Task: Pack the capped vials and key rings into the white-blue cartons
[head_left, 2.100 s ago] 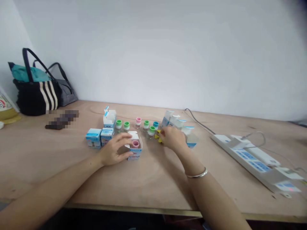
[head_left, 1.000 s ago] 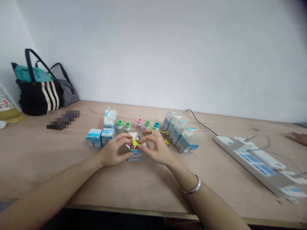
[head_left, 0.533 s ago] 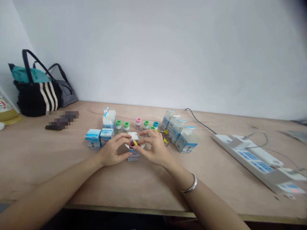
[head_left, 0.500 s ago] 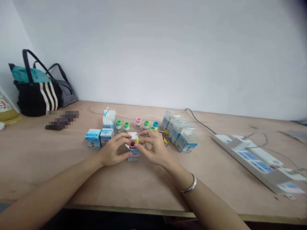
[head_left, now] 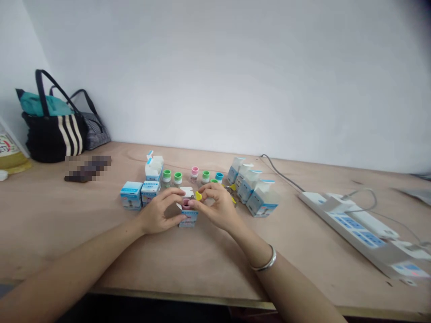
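My left hand grips a small white-and-blue open box that stands on the wooden table; a pink-capped bottle shows inside it. My right hand pinches a small yellow piece just above the box's open flap. Behind the hands stands a row of small bottles with green, pink and blue caps. Two shut boxes sit to the left, with one open box behind them.
Several open boxes lean in a row on the right. A white power strip with a cable lies farther right. A striped black bag stands at the far left, with a dark blurred object near it.
My right hand went from the bottles at the right to the held box, carrying the yellow piece. It has since lifted the piece slightly right of the opening. My left hand stayed on the box.
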### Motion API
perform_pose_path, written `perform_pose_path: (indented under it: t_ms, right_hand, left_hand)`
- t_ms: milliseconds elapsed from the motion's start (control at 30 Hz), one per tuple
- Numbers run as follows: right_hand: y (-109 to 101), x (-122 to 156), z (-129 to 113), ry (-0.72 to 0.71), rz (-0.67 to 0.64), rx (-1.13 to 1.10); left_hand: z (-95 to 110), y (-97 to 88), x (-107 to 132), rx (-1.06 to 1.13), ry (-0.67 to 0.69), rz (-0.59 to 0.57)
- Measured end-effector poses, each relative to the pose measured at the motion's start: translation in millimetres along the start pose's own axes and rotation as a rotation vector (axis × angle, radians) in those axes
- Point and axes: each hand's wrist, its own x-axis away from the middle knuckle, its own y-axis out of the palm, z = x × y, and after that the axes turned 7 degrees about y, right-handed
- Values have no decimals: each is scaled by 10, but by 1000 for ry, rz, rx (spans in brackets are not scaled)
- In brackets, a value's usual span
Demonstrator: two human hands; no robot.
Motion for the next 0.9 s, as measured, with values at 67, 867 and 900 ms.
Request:
perform_pose_path:
  t_ms: [67, 867, 900]
  right_hand:
    - [14, -3, 12, -13, -4, -5]
    - [8, 5, 42, 410, -136, -500]
    - [11, 7, 35, 438, -158, -535]
  left_hand:
    - [3, 2, 2, -2, 1, 1]
    - [36, 53, 35, -55, -38, 210]
    - [35, 51, 31, -53, -20, 210]
